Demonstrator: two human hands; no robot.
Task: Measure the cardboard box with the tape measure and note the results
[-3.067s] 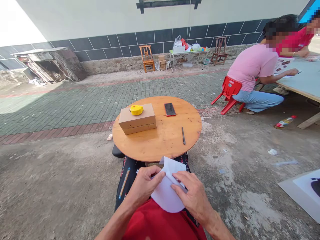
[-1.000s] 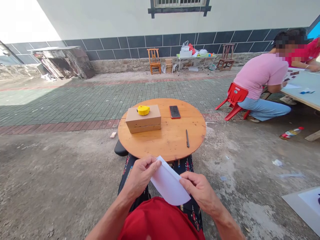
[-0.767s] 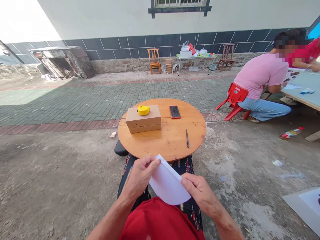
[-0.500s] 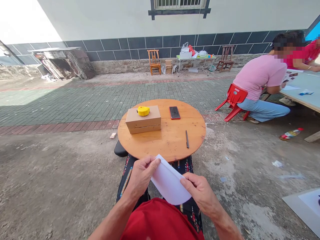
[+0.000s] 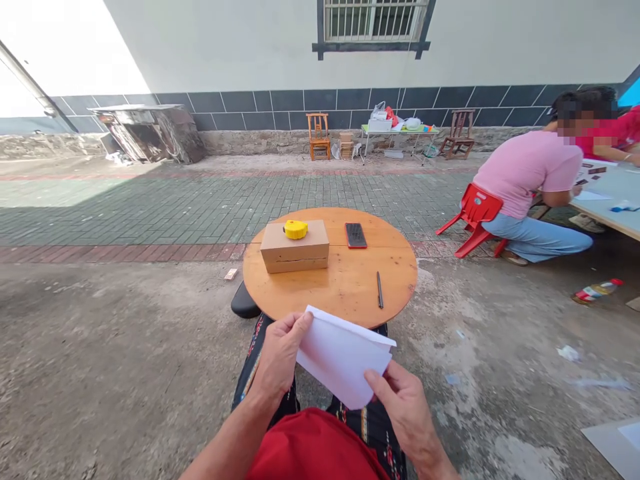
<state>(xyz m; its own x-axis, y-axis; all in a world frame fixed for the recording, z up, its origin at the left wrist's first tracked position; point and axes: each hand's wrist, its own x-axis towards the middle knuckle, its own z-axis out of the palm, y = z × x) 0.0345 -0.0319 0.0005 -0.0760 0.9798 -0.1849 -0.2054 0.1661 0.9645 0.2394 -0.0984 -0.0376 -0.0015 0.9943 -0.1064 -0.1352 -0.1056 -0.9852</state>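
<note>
A white sheet of paper (image 5: 340, 353) with a narrow fold along its upper edge is held above my lap, just in front of the table. My left hand (image 5: 281, 350) pinches its upper left corner between thumb and fingers. On the lower right side, my right hand (image 5: 400, 400) grips the sheet, thumb on top and fingers behind. Beyond the paper stands a round wooden table (image 5: 320, 293). On it are a cardboard box (image 5: 296, 252) with a yellow tape measure (image 5: 295, 230) on top, a phone (image 5: 356, 235) and a black pen (image 5: 380, 289).
To the right, a person in a pink shirt (image 5: 530, 167) sits on a red chair (image 5: 477, 212) at another table (image 5: 620, 207). A bottle (image 5: 597, 291) lies on the concrete. Two wooden chairs and a small cluttered table (image 5: 400, 130) stand by the far wall.
My right hand has slid from the paper's upper edge down to its lower right side. The folded strip's right end now shows. The view has tilted up slightly.
</note>
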